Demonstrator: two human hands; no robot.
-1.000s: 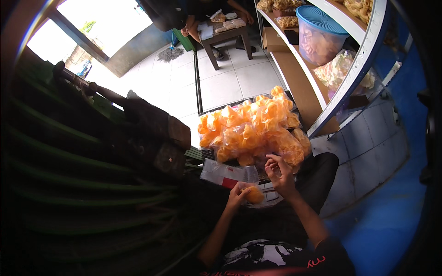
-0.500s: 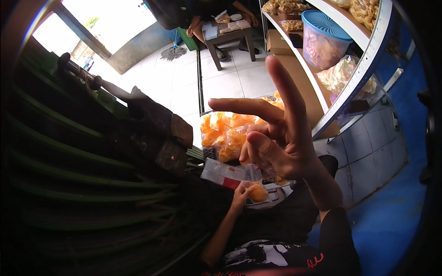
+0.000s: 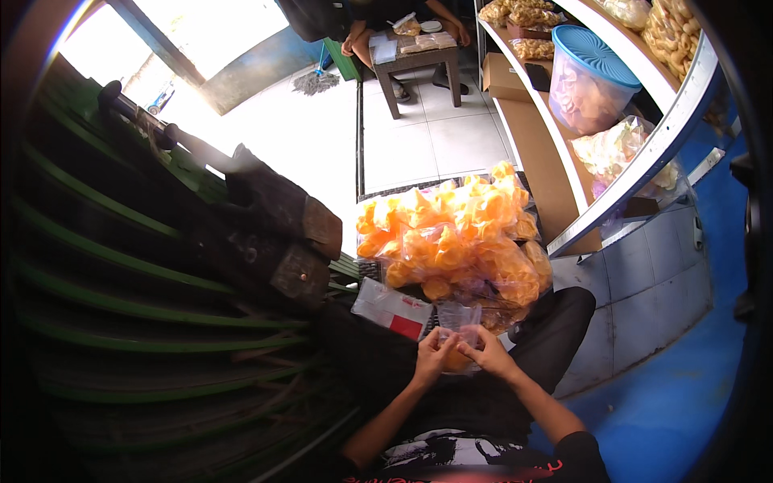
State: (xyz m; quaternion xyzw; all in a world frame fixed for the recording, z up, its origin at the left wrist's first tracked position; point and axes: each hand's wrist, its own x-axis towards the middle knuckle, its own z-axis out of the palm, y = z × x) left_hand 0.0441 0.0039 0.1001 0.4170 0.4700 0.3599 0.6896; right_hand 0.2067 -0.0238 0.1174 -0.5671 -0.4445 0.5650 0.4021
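A small clear plastic bag (image 3: 460, 315) with orange-yellow chips in its lower part is in my lap. My left hand (image 3: 433, 356) pinches its left side, and my right hand (image 3: 488, 352) is closed on its right side. The fingertips of both hands nearly meet at the bag's middle. Just beyond lies a large heap of bagged orange chips (image 3: 451, 233). To the left of the small bag rests a flat clear packet (image 3: 390, 308) with a red patch. What lies under the small bag is mostly hidden.
A shelf (image 3: 555, 161) at the right holds snack bags and a blue-lidded tub (image 3: 594, 80). Green folding slats (image 3: 161, 274) line the left. Farther off, another person sits behind a small table (image 3: 415, 60). A mop (image 3: 316, 81) lies on the floor.
My right hand has come down from its raised position before the camera to the small bag, joining my left hand. The view has shifted slightly, uncovering the heap of orange chips.
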